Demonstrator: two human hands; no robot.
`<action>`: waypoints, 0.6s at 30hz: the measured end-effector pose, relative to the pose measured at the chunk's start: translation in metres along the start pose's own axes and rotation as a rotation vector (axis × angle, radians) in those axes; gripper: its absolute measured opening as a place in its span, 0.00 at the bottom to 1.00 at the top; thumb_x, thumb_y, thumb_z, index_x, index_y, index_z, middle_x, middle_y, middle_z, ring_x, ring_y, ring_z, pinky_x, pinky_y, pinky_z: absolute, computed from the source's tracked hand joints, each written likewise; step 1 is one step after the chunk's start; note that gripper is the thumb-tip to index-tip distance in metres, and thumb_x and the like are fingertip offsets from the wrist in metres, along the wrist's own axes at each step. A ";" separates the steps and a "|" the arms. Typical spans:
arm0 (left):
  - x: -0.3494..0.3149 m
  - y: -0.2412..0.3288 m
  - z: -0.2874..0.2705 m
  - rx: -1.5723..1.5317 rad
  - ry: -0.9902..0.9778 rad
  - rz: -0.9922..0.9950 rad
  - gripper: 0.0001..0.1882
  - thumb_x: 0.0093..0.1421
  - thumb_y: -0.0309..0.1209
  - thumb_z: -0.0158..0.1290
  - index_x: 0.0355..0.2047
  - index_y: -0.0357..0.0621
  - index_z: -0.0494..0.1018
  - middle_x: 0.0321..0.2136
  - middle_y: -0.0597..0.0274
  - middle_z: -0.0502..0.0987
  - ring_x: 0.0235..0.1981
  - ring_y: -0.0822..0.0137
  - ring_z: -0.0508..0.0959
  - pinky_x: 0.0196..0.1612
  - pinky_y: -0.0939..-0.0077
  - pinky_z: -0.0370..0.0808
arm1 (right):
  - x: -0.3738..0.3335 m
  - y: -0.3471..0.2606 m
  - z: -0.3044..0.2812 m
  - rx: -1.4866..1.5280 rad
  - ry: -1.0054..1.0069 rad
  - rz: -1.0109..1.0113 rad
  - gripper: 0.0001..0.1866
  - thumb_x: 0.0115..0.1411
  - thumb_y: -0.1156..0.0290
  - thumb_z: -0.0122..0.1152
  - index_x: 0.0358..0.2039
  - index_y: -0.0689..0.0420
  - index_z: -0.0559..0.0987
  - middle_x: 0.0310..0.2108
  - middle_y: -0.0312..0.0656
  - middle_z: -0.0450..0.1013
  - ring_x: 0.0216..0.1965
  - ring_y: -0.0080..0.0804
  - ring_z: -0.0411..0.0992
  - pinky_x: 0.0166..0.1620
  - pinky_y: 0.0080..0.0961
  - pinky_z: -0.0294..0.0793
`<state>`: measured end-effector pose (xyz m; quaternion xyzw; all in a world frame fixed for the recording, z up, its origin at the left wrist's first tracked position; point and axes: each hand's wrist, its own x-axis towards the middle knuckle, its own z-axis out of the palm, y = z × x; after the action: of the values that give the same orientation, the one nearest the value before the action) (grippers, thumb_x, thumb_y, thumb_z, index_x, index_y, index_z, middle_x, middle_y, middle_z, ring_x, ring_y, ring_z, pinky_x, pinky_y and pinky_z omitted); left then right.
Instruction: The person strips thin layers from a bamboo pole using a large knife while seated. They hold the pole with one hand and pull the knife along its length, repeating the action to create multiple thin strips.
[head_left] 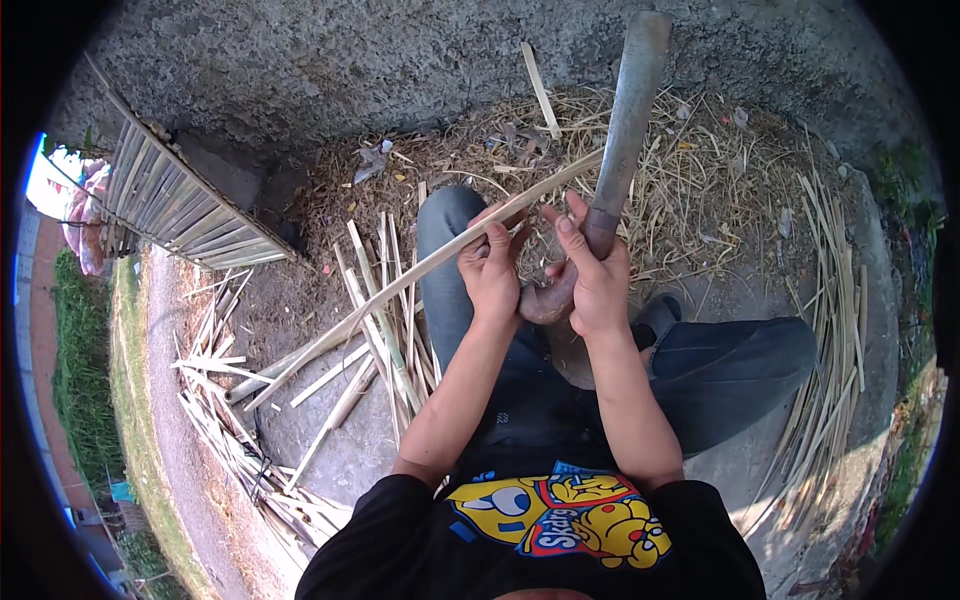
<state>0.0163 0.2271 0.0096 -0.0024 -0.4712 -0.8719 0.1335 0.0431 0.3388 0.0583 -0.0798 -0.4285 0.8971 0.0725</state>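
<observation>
My left hand (492, 282) is closed around a long, pale bamboo strip (400, 285), which slants from the lower left up to the right. The strip's upper end reaches the blade of a large machete (632, 115). My right hand (602, 285) grips that machete near the base of its blade, with the thumb raised along it. The blade points up and away from me, and its curved brown handle hooks back between my wrists. Both hands are close together above my bent legs.
Split bamboo strips (375, 340) lie beside my left knee, with more piled at the lower left. Another bundle of strips (825, 330) runs along the right. Shavings (690, 190) cover the ground before a rough wall (330, 70). A slatted bamboo panel (180, 200) leans at the upper left.
</observation>
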 end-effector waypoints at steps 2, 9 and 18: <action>-0.010 -0.017 -0.008 -0.098 0.040 -0.100 0.22 0.69 0.42 0.54 0.54 0.39 0.73 0.55 0.56 0.78 0.56 0.64 0.76 0.58 0.63 0.75 | 0.017 0.016 -0.018 -0.025 0.051 -0.006 0.24 0.65 0.68 0.66 0.57 0.66 0.73 0.52 0.46 0.75 0.52 0.32 0.76 0.31 0.22 0.80; -0.027 -0.037 -0.010 -0.169 0.026 -0.457 0.18 0.72 0.42 0.49 0.54 0.44 0.74 0.52 0.61 0.78 0.55 0.65 0.75 0.61 0.58 0.68 | 0.067 0.045 -0.069 0.125 0.217 -0.046 0.14 0.58 0.80 0.68 0.45 0.62 0.77 0.42 0.43 0.78 0.40 0.30 0.79 0.38 0.24 0.82; -0.022 0.193 -0.132 1.630 -0.186 0.522 0.20 0.61 0.39 0.60 0.47 0.36 0.79 0.42 0.48 0.82 0.44 0.48 0.81 0.49 0.57 0.76 | 0.124 0.038 -0.131 0.083 0.284 -0.039 0.13 0.57 0.83 0.68 0.42 0.62 0.78 0.38 0.44 0.78 0.37 0.30 0.78 0.38 0.23 0.79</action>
<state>0.0988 0.0235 0.0922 -0.0857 -0.9435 -0.1992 0.2506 -0.0532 0.4390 -0.0624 -0.1946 -0.3781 0.8921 0.1529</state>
